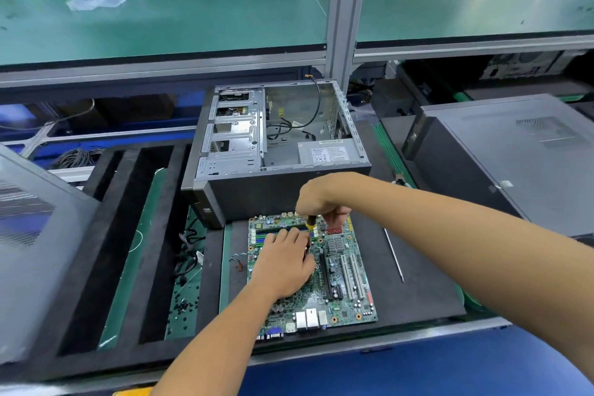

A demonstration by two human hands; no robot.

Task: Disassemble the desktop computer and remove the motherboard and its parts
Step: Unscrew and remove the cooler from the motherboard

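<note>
On the black foam mat [418, 292] of the desk lies the motherboard [340, 270], flat, just in front of the opened computer case [273, 151]. My left hand [283, 262] rests on the board, fingers spread and relaxed, covering its middle. My right hand [318, 199] has its grip clenched around a screwdriver [310, 223], held upright over the board's far edge. A loose metal rod [393, 254] lies right of the board; loose cables [189, 254] and small black screws [183, 305] lie left. A closed tower [514, 164] stands at right.
</note>
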